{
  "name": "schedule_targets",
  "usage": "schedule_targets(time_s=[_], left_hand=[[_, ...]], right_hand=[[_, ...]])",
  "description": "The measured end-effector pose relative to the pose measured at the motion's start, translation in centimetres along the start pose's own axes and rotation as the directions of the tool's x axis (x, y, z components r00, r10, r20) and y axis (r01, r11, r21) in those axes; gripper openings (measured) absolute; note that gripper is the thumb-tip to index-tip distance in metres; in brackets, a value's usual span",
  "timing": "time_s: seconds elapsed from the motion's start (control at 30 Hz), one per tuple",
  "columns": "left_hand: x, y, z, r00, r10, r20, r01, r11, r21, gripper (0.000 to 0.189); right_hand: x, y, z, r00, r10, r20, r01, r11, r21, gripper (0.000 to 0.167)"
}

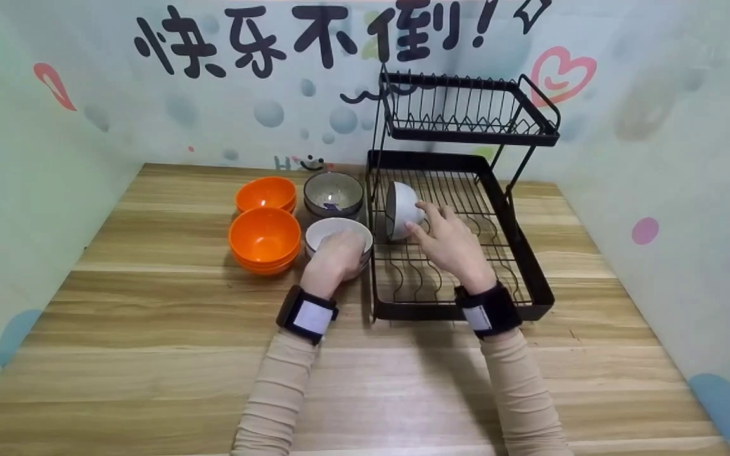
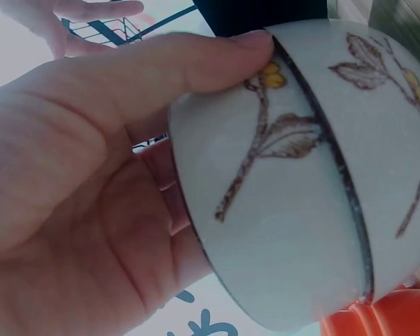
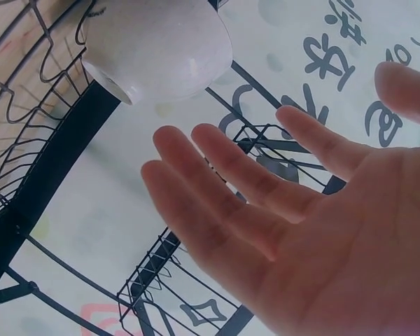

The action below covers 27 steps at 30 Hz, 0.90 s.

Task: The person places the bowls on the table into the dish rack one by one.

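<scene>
My left hand (image 1: 334, 256) grips the top white bowl (image 2: 266, 182) of a nested stack by its wall. The thumb lies along the outside and the fingers reach inside. A second white bowl (image 2: 388, 140) sits under it, with the same brown twig and yellow flower pattern and a dark rim. Another white bowl (image 1: 404, 211) stands on edge in the lower tier of a black dish rack (image 1: 533, 291). Behind its base, my right hand (image 1: 452, 244) is held with fingers spread; in the right wrist view the fingers are apart from that bowl.
Left of the white stack are two stacks of orange bowls (image 1: 265, 235) (image 1: 267, 192). Grey speckled bowls (image 1: 333, 193) stand behind it. The rack's upper tier (image 1: 473, 135) overhangs the back of the lower one. Printed walls (image 1: 263, 88) enclose the wooden table (image 1: 168, 329) at back and sides.
</scene>
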<state>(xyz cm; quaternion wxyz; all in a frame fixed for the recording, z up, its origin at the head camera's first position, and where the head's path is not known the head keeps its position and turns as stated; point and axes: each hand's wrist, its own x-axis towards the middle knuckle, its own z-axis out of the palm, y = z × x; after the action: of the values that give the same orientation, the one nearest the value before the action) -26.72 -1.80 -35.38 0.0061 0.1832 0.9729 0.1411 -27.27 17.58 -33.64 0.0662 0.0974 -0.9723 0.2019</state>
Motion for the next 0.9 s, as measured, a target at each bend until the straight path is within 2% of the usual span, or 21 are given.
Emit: schedule_targets(time_s=[0.4, 0.77, 0.9], left_hand=[[0.21, -0.19, 0.03, 1.0, 0.022, -0.005, -0.022, 0.999, 0.036, 0.014], [0.18, -0.37, -0.01, 0.997, 0.064, -0.039, -0.062, 0.996, 0.064, 0.009], [0.11, -0.4, -0.21, 0.998, 0.062, -0.022, -0.06, 0.996, 0.066, 0.007]], right_hand=[[0.01, 0.28, -0.24, 1.0, 0.012, 0.017, -0.012, 0.999, 0.037, 0.057], [0.07, 0.53, -0.38, 0.999, 0.04, 0.027, -0.041, 0.997, 0.065, 0.059], [0.06, 0.57, -0.43, 0.999, 0.042, 0.025, -0.044, 0.996, 0.072, 0.059]])
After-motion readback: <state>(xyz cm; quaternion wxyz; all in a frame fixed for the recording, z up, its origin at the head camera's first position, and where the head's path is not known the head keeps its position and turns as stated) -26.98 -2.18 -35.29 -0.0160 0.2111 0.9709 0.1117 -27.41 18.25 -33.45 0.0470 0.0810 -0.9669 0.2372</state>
